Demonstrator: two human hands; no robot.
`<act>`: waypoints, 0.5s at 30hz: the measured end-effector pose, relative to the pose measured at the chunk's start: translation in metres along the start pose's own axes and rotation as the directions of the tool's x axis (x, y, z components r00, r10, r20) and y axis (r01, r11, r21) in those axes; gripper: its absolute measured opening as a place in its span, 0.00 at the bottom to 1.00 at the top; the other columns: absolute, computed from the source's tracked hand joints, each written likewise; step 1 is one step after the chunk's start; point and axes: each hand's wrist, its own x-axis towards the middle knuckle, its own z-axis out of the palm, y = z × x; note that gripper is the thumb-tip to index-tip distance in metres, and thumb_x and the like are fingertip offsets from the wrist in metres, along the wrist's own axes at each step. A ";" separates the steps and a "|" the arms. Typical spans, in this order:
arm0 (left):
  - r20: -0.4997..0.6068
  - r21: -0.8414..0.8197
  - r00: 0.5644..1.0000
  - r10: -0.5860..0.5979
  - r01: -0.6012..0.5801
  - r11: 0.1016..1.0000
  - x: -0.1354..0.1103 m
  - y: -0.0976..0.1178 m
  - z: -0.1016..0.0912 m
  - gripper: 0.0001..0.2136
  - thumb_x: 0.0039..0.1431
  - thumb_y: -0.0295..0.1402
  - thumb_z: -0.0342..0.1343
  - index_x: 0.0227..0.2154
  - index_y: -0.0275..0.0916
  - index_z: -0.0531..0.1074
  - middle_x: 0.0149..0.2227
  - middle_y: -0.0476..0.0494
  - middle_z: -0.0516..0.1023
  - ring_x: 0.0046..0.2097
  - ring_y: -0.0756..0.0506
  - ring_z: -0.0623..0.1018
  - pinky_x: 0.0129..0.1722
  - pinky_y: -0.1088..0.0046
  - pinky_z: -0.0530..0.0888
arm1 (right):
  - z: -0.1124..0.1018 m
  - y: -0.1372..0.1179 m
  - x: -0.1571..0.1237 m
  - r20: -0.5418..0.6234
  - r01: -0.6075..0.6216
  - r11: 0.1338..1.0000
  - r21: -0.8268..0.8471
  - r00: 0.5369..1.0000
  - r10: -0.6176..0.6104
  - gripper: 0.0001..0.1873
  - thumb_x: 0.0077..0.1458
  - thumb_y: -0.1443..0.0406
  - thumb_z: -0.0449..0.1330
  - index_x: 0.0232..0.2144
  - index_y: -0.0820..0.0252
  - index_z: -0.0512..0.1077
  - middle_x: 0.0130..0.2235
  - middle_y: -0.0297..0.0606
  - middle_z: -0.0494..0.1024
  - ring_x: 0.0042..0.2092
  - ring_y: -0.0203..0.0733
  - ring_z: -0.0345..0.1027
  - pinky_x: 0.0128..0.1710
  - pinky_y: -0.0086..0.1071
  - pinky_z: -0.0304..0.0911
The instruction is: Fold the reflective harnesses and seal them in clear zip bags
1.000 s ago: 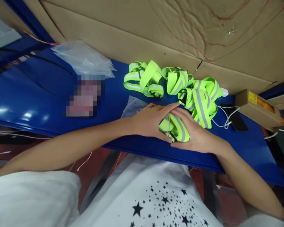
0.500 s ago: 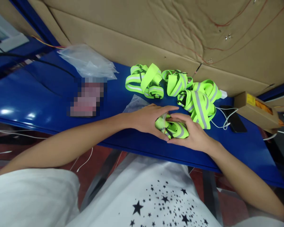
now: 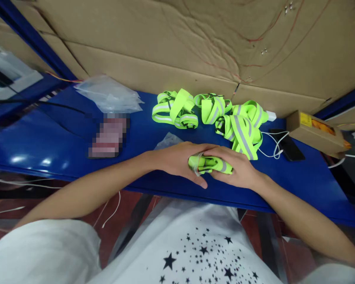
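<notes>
Between my two hands is a folded neon-yellow reflective strap with grey stripes. Its left end sits inside the mouth of a clear plastic bag. My left hand is curled around the bag, its thumb sticking out towards me. From the other side, my right hand grips the strap's right end, with the fingers over the top. More clear plastic shows on the table behind my left hand; I cannot tell whether it belongs to the same bag.
Several bundled reflective straps lie along the back of the blue table. A stack of clear bags and a blurred-out phone-like object are left. At right are a dark phone, white cable and cardboard box.
My right hand has shifted left, closer to my left hand, and its fingers now lie over the strap. My left thumb has come away from the bundle. The camera view has tilted slightly.
</notes>
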 end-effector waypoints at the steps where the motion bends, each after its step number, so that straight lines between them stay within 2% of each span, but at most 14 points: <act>1: 0.007 -0.094 1.000 -0.018 0.019 0.995 0.001 0.004 0.000 0.41 0.51 0.54 0.69 0.64 0.44 0.66 0.56 0.40 0.80 0.53 0.37 0.81 0.50 0.63 0.75 | -0.003 -0.004 0.001 -0.037 -0.072 0.997 0.032 0.997 0.073 0.25 0.57 0.64 0.66 0.57 0.51 0.70 0.53 0.40 0.80 0.51 0.48 0.78 0.50 0.41 0.75; 3: 0.044 -0.269 0.998 -0.040 0.050 0.962 0.004 0.010 0.000 0.30 0.57 0.55 0.64 0.56 0.42 0.72 0.50 0.42 0.83 0.47 0.40 0.82 0.43 0.66 0.77 | -0.010 -0.010 0.005 -0.051 -0.179 0.978 0.104 0.981 0.185 0.22 0.55 0.63 0.68 0.52 0.52 0.73 0.48 0.38 0.81 0.46 0.47 0.78 0.45 0.37 0.74; 6: 0.108 -0.374 0.994 -0.019 0.059 0.925 0.010 0.016 -0.002 0.26 0.62 0.56 0.57 0.52 0.41 0.72 0.50 0.40 0.82 0.49 0.41 0.82 0.43 0.67 0.77 | -0.022 -0.011 0.010 0.025 -0.265 0.931 0.250 0.963 0.267 0.16 0.54 0.59 0.70 0.44 0.55 0.76 0.42 0.36 0.82 0.41 0.44 0.77 0.41 0.35 0.73; 9: 0.041 -0.292 0.996 -0.079 0.087 0.952 0.016 0.018 -0.008 0.31 0.61 0.57 0.58 0.58 0.41 0.68 0.53 0.37 0.80 0.50 0.40 0.81 0.41 0.66 0.77 | -0.030 -0.003 0.011 0.077 -0.377 0.838 0.395 0.922 0.378 0.17 0.50 0.57 0.73 0.40 0.55 0.78 0.38 0.33 0.82 0.37 0.43 0.76 0.37 0.34 0.72; 12: -0.009 -0.220 0.979 -0.202 0.195 0.956 0.017 0.018 -0.018 0.35 0.58 0.57 0.60 0.61 0.39 0.66 0.44 0.37 0.82 0.41 0.40 0.82 0.34 0.65 0.76 | -0.029 0.007 0.011 0.073 -0.463 0.695 0.551 0.856 0.512 0.18 0.45 0.58 0.76 0.39 0.55 0.80 0.35 0.30 0.81 0.35 0.42 0.76 0.36 0.34 0.72; 14: -0.014 -0.174 0.982 -0.189 0.183 0.968 0.015 0.018 -0.024 0.34 0.58 0.56 0.61 0.61 0.40 0.68 0.42 0.39 0.83 0.39 0.40 0.82 0.36 0.64 0.76 | -0.025 0.011 0.012 0.069 -0.481 0.595 0.644 0.811 0.581 0.21 0.42 0.59 0.77 0.40 0.54 0.81 0.36 0.30 0.82 0.36 0.42 0.78 0.39 0.35 0.74; 15: -0.022 -0.135 0.988 -0.156 0.151 0.979 0.014 0.019 -0.027 0.34 0.57 0.54 0.63 0.62 0.41 0.68 0.46 0.39 0.83 0.43 0.39 0.83 0.39 0.63 0.77 | -0.023 0.012 0.012 0.074 -0.484 0.555 0.676 0.794 0.603 0.23 0.41 0.59 0.78 0.41 0.54 0.81 0.38 0.31 0.83 0.37 0.43 0.79 0.40 0.37 0.74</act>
